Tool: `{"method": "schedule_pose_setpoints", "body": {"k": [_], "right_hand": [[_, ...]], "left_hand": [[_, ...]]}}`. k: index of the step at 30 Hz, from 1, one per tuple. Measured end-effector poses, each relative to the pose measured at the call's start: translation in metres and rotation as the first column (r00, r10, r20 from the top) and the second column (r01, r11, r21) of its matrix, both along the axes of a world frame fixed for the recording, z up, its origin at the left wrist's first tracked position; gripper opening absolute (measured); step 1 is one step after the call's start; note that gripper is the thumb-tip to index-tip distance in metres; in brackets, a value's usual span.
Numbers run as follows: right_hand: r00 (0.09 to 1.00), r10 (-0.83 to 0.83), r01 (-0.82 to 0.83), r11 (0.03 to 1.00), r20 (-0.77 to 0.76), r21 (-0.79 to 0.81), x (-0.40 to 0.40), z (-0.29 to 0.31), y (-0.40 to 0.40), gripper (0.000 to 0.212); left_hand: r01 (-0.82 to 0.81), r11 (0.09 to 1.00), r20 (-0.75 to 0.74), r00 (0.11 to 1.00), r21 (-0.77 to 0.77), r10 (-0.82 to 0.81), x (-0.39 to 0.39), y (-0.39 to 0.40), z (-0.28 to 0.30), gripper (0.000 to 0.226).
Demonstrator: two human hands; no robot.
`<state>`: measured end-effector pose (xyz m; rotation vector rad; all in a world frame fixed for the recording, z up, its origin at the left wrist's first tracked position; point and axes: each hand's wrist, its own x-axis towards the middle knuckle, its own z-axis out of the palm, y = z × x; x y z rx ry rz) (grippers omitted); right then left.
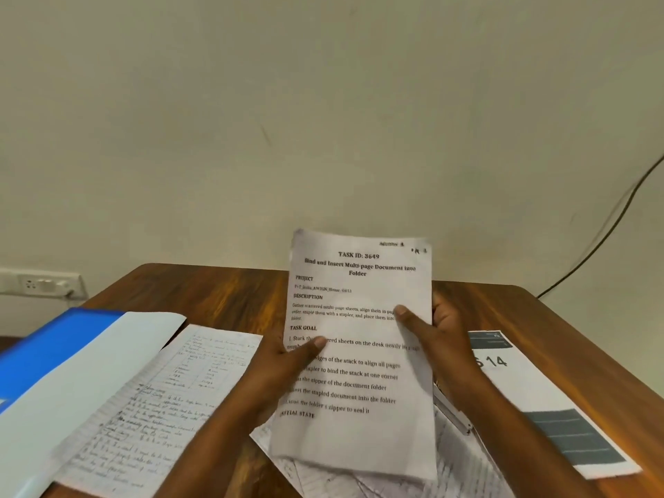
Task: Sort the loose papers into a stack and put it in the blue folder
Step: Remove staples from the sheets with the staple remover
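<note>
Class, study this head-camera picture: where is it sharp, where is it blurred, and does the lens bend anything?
Head view: the printed sheet, held by both the left hand and the right hand, reads clearly in its headings; the handwritten page is smeared and illegible; the blue folder blurs at the edge; the wooden table curves from wide-angle distortion; lighting is soft and even.

We see a printed task sheet (359, 354) held up over the middle of the wooden desk (222, 296), left hand (284, 364) on its left edge, right hand (431, 328) on its right edge. Under it, near the front edge, lie more loose sheets (452, 472). Left of the hands lies a handwritten page (154, 400), partly on the open folder (54, 357) at far left. A printed sheet (549, 404) lies at right. The wall (323, 120) stands behind the desk, with a switchboard (43, 283) at left and a cable (611, 228) at right.
</note>
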<state>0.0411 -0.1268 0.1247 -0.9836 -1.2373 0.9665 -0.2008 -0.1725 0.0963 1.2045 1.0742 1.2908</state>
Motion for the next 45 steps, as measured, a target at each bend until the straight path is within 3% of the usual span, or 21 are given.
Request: {"method": "schedule_pose_setpoints", "body": {"k": [4,8,12,14,16,18,20,29,33,37,42,45], "right_hand": [[0.99,0.03,-0.051,0.988,-0.141,-0.149,0.017,0.013,0.011,0.03],[0.996,-0.031,0.008,0.964,-0.085,-0.265,0.024,-0.011,0.016,0.042],[0.989,-0.142,0.126,0.942,-0.03,-0.311,0.02,-0.052,0.01,0.028],[0.982,-0.189,0.175,0.932,-0.015,-0.316,0.016,-0.069,0.004,0.027],[0.973,-0.229,0.22,0.921,0.01,-0.323,0.01,-0.079,-0.001,0.028],[0.968,-0.248,0.249,0.915,0.046,-0.319,0.002,-0.083,-0.009,0.026],[0.963,-0.263,0.269,0.911,0.063,-0.312,-0.003,-0.084,-0.016,0.026],[0.963,-0.26,0.271,0.905,0.077,-0.327,0.003,-0.096,-0.026,0.027],[0.959,-0.222,0.27,0.903,0.176,-0.334,0.016,-0.094,-0.023,0.022],[0.959,-0.244,0.279,0.893,0.141,-0.352,0.031,-0.086,-0.018,0.011],[0.965,-0.199,0.248,0.904,0.172,-0.347,0.029,-0.083,-0.015,0.004],[0.953,-0.198,0.265,0.91,0.228,-0.318,0.026,-0.083,-0.013,0.004]], "left_hand": [[0.154,0.976,0.022,0.988,-0.153,-0.152,-0.007,-0.001,-0.003,0.036],[0.251,0.909,-0.079,0.953,-0.332,-0.292,-0.011,0.002,-0.015,0.03],[0.286,0.883,-0.228,0.894,-0.374,-0.386,-0.019,0.018,-0.029,0.033],[0.233,0.927,-0.266,0.912,-0.295,-0.313,-0.013,0.026,-0.03,0.03],[0.041,0.99,-0.445,0.89,-0.137,-0.098,-0.004,0.037,-0.026,0.019],[-0.104,0.994,-0.57,0.815,0.033,0.104,0.003,0.051,-0.021,0.009],[-0.152,0.984,-0.567,0.805,0.088,0.175,0.008,0.063,-0.018,0.008],[-0.308,0.947,-0.401,0.859,0.09,0.318,0.031,0.065,-0.05,0.008],[-0.368,0.925,-0.408,0.833,0.094,0.373,0.024,0.066,-0.061,0.011],[-0.449,0.89,-0.394,0.806,0.078,0.441,0.013,0.074,-0.066,0.015],[-0.463,0.881,-0.444,0.772,0.097,0.454,0.01,0.071,-0.068,0.014],[-0.469,0.872,-0.584,0.672,0.141,0.455,0.014,0.067,-0.066,0.021]]}}
